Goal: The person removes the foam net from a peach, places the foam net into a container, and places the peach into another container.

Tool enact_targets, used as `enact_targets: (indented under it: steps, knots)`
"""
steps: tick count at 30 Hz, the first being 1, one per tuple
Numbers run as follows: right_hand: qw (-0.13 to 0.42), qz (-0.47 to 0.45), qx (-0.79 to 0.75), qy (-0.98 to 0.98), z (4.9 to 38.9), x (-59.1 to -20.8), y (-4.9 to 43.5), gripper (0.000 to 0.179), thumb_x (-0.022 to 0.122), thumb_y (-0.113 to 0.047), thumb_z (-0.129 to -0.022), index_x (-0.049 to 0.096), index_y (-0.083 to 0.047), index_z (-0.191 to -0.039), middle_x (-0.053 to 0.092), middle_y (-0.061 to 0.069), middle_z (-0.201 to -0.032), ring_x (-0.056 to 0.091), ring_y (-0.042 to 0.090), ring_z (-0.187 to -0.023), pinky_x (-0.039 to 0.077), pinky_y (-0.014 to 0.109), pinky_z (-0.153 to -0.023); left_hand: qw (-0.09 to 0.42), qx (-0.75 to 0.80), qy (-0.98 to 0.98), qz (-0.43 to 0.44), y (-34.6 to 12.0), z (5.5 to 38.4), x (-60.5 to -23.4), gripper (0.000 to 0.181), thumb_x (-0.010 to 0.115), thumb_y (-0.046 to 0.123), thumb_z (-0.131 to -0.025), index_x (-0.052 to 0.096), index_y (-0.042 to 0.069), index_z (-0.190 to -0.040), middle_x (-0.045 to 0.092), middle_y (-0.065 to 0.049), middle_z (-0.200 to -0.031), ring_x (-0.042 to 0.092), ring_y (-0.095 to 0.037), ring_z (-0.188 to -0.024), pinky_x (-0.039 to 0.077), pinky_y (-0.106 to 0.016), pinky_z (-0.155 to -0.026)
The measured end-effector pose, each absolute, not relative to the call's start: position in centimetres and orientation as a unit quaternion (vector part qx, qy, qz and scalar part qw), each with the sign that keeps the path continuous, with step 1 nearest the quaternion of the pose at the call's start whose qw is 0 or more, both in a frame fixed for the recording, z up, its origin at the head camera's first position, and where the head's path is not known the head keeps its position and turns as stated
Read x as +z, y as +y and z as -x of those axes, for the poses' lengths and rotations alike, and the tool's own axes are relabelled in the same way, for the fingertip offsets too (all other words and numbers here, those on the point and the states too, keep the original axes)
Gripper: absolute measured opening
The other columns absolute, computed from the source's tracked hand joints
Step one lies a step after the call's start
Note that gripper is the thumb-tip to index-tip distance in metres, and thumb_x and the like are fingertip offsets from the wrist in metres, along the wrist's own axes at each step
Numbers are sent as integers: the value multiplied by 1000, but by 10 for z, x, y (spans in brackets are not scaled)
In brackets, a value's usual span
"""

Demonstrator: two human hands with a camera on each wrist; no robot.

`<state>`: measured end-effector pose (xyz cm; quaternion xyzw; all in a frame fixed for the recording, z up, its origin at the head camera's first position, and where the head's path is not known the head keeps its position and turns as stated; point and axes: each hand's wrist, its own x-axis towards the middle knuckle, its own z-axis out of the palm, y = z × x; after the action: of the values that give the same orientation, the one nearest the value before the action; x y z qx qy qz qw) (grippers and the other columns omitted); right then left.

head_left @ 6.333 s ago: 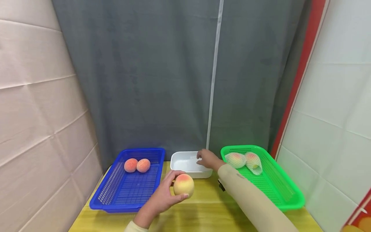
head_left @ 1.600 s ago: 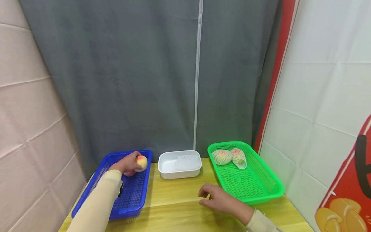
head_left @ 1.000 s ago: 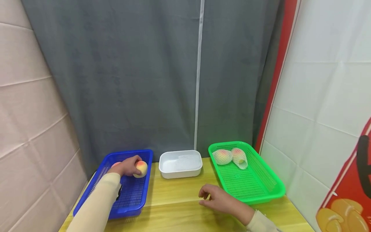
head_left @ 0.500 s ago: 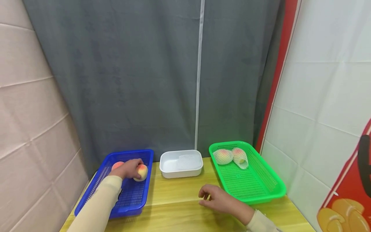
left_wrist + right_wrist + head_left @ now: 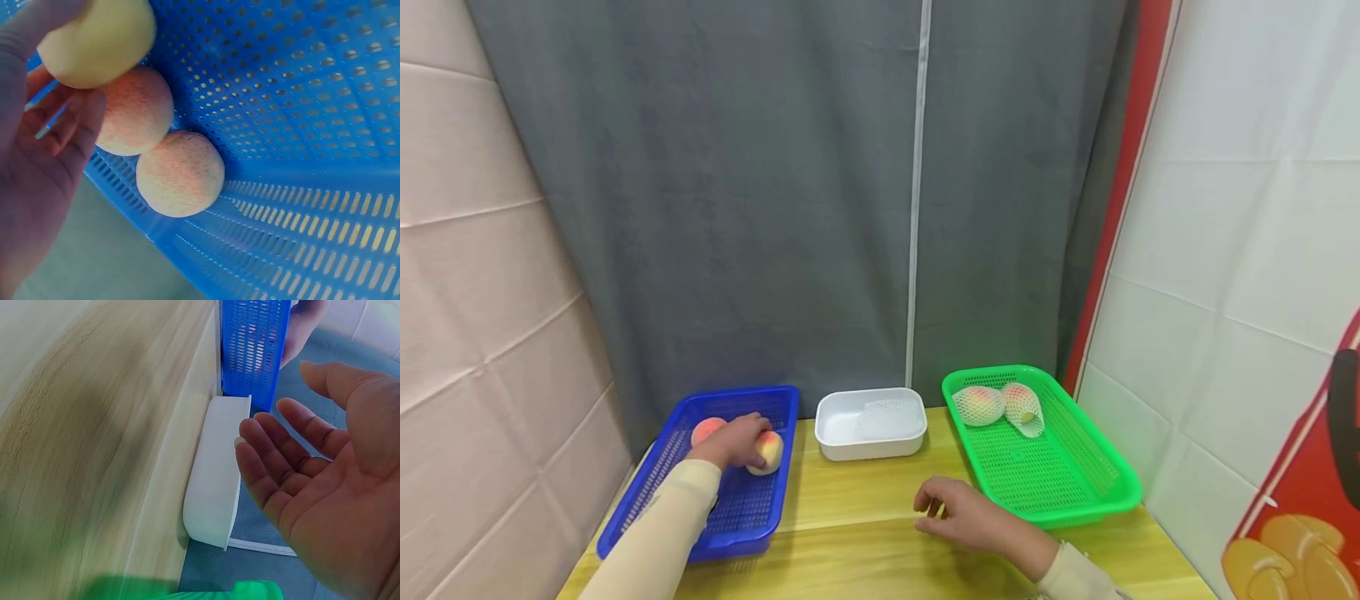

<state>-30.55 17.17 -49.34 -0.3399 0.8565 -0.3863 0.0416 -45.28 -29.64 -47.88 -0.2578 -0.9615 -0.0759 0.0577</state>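
My left hand (image 5: 737,440) reaches into the blue basket (image 5: 625,517) at the left and holds a yellow peach (image 5: 767,454) with a red blush. Thumb and fingers lie round opposite sides of it in the left wrist view. Beside it sit two redder peaches; the head view shows one peach (image 5: 706,429) and my hand hides the other, while the left wrist view shows the nearer peach (image 5: 139,112) and the farther peach (image 5: 181,175). My right hand (image 5: 958,512) hangs over the table with loosely bent fingers and nothing in it, left of the green basket (image 5: 1120,492).
Two peaches in white foam nets, a left netted peach (image 5: 979,406) and a right netted peach (image 5: 1022,408), lie at the back of the green basket. A white tray (image 5: 871,451) with white netting in it stands between the baskets. A grey curtain (image 5: 775,208) hangs behind the table (image 5: 850,533).
Earlier my left hand held the yellow peach before the white tray, where my right hand reached in. The peach then moved left and down into the blue basket; my right hand drew back and stays still.
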Motion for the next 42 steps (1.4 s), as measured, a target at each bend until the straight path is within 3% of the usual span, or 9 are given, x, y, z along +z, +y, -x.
enact_targets:
  steps: [8, 14, 17, 24, 31, 37, 42]
  knots:
    - [41, 340, -385, 857, 305, -493, 169, 14, 83, -22, -102, 71, -18, -106, 73, 5, -105, 64, 2, -91, 62, 34, -82, 53, -62, -969, 235, -294, 447, -477, 57, 100, 15, -62, 70, 7, -110, 62, -5, -97, 61, -29, -90, 55, -47, -82]
    - [38, 347, -388, 853, 304, -493, 169, 13, 83, -18, -101, 71, -16, -105, 72, 1, -102, 64, 0, -90, 62, 32, -80, 62, -77, -963, 252, -294, 438, -467, 63, 99, 15, -64, 70, -1, -118, 67, -15, -105, 64, -33, -94, 57, -49, -85]
    - [37, 348, -389, 852, 304, -493, 168, 14, 83, -18, -101, 71, -18, -105, 72, 1, -102, 64, 1, -90, 61, 31, -80, 51, -100, -965, 238, -292, 433, -454, 60, 97, 14, -70, 70, -2, -122, 69, -18, -111, 65, -34, -97, 58, -53, -89]
    - [40, 338, -387, 857, 306, -491, 168, 13, 83, -18, -101, 71, -18, -106, 72, 1, -102, 64, 2, -90, 60, 29, -79, 62, -125, -975, 173, -284, 418, -414, 47, 84, 22, -92, 70, 0, -131, 69, -23, -130, 66, -46, -122, 53, -63, -106]
    - [45, 331, -385, 860, 308, -489, 168, 13, 83, -19, -101, 71, -18, -106, 71, -1, -103, 64, 3, -91, 58, 28, -79, 103, -184, -964, 159, -260, 394, -399, 35, 77, 22, -102, 71, 3, -130, 70, -14, -124, 69, -40, -117, 56, -60, -101]
    - [42, 339, -390, 855, 310, -491, 169, 12, 81, -18, -102, 71, -18, -107, 72, 5, -105, 64, 3, -91, 58, 28, -79, 140, -219, -946, 191, -226, 370, -409, 24, 79, 18, -100, 74, 8, -121, 71, -8, -117, 70, -33, -114, 57, -55, -101]
    - [41, 338, -394, 853, 309, -490, 169, 12, 81, -21, -103, 71, -18, -107, 71, -2, -104, 65, 4, -92, 58, 28, -79, 151, -256, -930, 215, -195, 352, -415, 23, 80, 17, -100, 74, 11, -121, 71, -4, -118, 70, -30, -117, 57, -52, -103]
